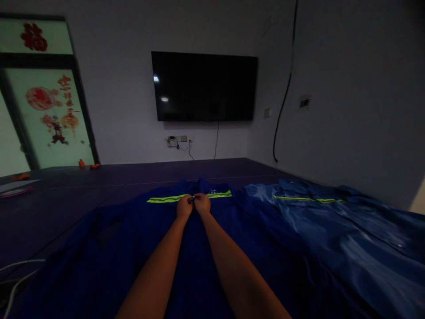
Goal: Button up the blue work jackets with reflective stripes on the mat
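A dark blue work jacket (142, 239) lies spread out in front of me, with a yellow-green reflective stripe (166, 199) across its chest. My left hand (184, 207) and my right hand (202, 204) meet at the middle of its front, level with the stripe. Fingers of both hands are closed in a pinch on the jacket's front, the two hands almost touching. A small dark bit shows between the fingertips; I cannot make out whether it is a button or folded cloth.
To the right lies a lighter blue work jacket (332, 235) with a thin yellow stripe. A white cable (20, 279) runs at lower left. Small orange objects (82, 163) stand by the glass door (83, 146). A television (206, 86) hangs on the far wall; a black cable (285, 97) dangles at right.
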